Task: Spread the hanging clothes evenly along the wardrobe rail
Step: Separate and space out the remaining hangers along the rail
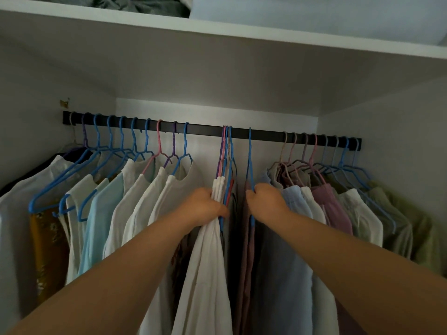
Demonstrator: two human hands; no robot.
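A black wardrobe rail (205, 128) runs across the wardrobe, hung with clothes on blue, pink and purple hangers. My left hand (205, 206) grips a tight bunch of hangers (226, 165) with white garments at mid-rail. My right hand (264, 201) is closed on a single blue hanger (249, 160) carrying a dark garment, just right of that bunch. Several pale shirts (135, 201) hang spread out on the left. Another group, blue, mauve and green clothes (338, 206), hangs on the right. Bare rail shows on both sides of the middle bunch.
A white shelf (242, 37) sits above the rail, with folded fabric (145, 4) on top. White wardrobe side walls close in at left (36, 97) and right (399, 122). A mustard patterned garment (46, 250) hangs low at the left.
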